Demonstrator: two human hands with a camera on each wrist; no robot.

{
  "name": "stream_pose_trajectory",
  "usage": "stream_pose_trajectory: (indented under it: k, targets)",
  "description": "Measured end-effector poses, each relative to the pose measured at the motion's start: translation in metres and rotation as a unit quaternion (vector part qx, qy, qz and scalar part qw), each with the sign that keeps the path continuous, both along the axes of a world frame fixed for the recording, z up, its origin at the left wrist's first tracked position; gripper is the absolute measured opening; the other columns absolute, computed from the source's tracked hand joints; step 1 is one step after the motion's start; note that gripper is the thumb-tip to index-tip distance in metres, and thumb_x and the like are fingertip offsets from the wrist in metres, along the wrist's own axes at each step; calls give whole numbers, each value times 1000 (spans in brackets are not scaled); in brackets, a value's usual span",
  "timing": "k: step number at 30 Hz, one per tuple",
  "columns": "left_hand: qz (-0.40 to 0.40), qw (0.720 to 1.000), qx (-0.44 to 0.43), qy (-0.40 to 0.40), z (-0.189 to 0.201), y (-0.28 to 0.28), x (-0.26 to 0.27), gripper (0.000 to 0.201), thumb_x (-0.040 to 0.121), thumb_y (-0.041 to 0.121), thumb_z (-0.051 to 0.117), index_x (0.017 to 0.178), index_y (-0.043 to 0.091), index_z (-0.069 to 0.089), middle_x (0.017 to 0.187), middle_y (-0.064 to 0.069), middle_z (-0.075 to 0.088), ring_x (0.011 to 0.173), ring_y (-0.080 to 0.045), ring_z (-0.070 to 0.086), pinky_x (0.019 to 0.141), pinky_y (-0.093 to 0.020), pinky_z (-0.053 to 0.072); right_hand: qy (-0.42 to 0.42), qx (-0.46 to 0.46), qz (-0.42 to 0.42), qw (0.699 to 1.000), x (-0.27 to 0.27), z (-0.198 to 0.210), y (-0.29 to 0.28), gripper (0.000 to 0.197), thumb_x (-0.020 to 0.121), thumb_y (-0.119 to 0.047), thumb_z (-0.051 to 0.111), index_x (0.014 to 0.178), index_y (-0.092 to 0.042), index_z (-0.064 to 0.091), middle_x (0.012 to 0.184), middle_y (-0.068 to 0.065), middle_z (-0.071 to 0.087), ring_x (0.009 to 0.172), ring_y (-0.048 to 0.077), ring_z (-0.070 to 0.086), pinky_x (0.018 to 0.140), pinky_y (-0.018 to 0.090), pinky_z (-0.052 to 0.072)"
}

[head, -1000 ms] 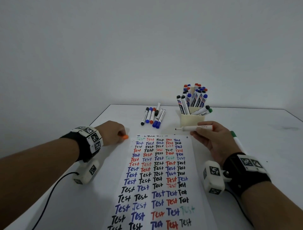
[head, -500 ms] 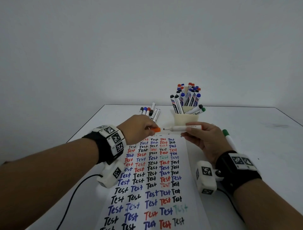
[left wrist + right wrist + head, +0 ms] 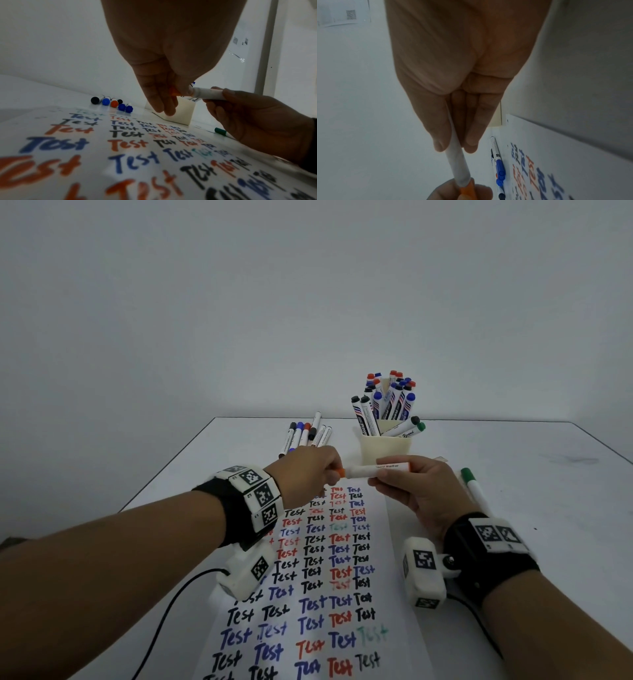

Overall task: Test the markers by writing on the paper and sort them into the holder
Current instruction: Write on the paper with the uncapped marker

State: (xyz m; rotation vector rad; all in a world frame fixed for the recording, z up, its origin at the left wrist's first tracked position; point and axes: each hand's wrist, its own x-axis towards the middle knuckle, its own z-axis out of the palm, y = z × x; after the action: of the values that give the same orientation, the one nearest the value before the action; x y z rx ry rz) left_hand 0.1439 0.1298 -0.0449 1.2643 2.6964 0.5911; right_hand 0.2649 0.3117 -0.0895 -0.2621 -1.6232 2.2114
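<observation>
My right hand (image 3: pixel 404 484) pinches a white marker (image 3: pixel 376 470) by its barrel and holds it level above the top of the paper (image 3: pixel 394 542). My left hand (image 3: pixel 308 474) pinches the marker's orange cap (image 3: pixel 340 472), which sits against the marker's tip end. In the left wrist view the cap (image 3: pixel 173 92) shows between my fingers, touching the barrel (image 3: pixel 207 94). From the right wrist, the barrel (image 3: pixel 457 159) runs down to the cap (image 3: pixel 467 189). The cream holder (image 3: pixel 385 450) behind the hands is full of markers.
A row of several capped markers (image 3: pixel 305 436) lies at the back left of the white table (image 3: pixel 531 474). A green-capped marker (image 3: pixel 472 487) lies right of my right hand. The paper carries rows of "Test" in black, blue, red and green.
My left hand has moved right from the table with the orange cap and brought it onto the tip end of the marker. The right hand has shifted slightly left.
</observation>
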Motion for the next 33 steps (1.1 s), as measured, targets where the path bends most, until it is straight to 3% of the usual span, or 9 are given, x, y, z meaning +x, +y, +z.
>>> stream_pose_trajectory:
  k: [5, 7, 12, 16, 22, 24, 27, 31, 33]
  targets:
    - [-17, 999, -19, 35, 2, -1, -2, 15, 104, 13, 41, 106, 19, 54, 94, 2, 61, 70, -13, 50, 64, -31, 47, 4, 8, 0, 1000, 0, 5, -2, 19, 83, 0, 75, 103, 1, 73, 95, 21, 78, 90, 33, 77, 79, 30, 64]
    - [-21, 998, -30, 42, 2, -7, -4, 16, 103, 11, 41, 106, 20, 53, 93, 2, 61, 73, -15, 51, 68, -35, 49, -2, 28, 3, 1000, -1, 5, -4, 18, 84, 1, 76, 103, 0, 74, 95, 21, 78, 91, 35, 77, 79, 31, 64]
    - [-25, 999, -22, 32, -2, -12, -4, 21, 98, 3, 41, 106, 18, 54, 88, 7, 58, 70, -9, 46, 62, -27, 42, -5, 53, 10, 999, -2, 6, -7, 18, 84, 2, 77, 102, -1, 75, 95, 21, 78, 91, 34, 77, 79, 32, 64]
    - [-23, 998, -11, 50, 0, -12, -1, 17, 101, 8, 40, 103, 20, 53, 92, 0, 61, 73, -17, 51, 67, -35, 47, -6, 48, 14, 999, -1, 6, -7, 20, 85, 0, 77, 105, -1, 74, 96, 20, 78, 93, 35, 77, 81, 34, 64]
    - [-21, 998, -16, 58, 3, -21, 2, 18, 100, 6, 42, 102, 20, 53, 89, 5, 60, 74, -15, 51, 65, -29, 45, -9, 50, 23, 998, 0, 8, -11, 21, 83, 1, 78, 103, 1, 74, 95, 22, 77, 92, 36, 77, 78, 31, 63]
    - [-25, 998, -25, 57, 3, -23, 2, 22, 99, 4, 44, 102, 23, 55, 88, 9, 60, 76, -13, 53, 66, -27, 45, -34, 133, 25, 990, 0, 8, -12, 18, 82, -1, 81, 98, 2, 72, 90, 20, 78, 88, 35, 77, 79, 35, 64]
    - [-26, 998, -10, 55, 6, -23, 5, 14, 101, 12, 51, 104, 24, 60, 88, 10, 60, 77, -8, 54, 64, -22, 42, -80, 298, -2, 951, 0, 9, -13, 21, 77, -10, 88, 88, -2, 72, 78, 11, 77, 73, 23, 74, 78, 41, 61]
    - [-39, 997, 51, 38, 12, -23, 2, 13, 100, 23, 57, 111, 24, 65, 91, 14, 61, 78, -2, 54, 67, -20, 38, -82, 342, -30, 935, 3, 17, -15, 22, 76, -19, 89, 83, -7, 73, 73, 7, 75, 66, 19, 66, 71, 40, 58]
    - [-40, 997, 58, 22, 13, -22, -2, 29, 96, 32, 64, 125, 27, 60, 106, 15, 63, 88, 2, 57, 74, -18, 43, -80, 353, -48, 931, 7, 21, -17, 21, 78, -22, 89, 81, -9, 72, 73, 6, 74, 64, 16, 63, 67, 36, 55]
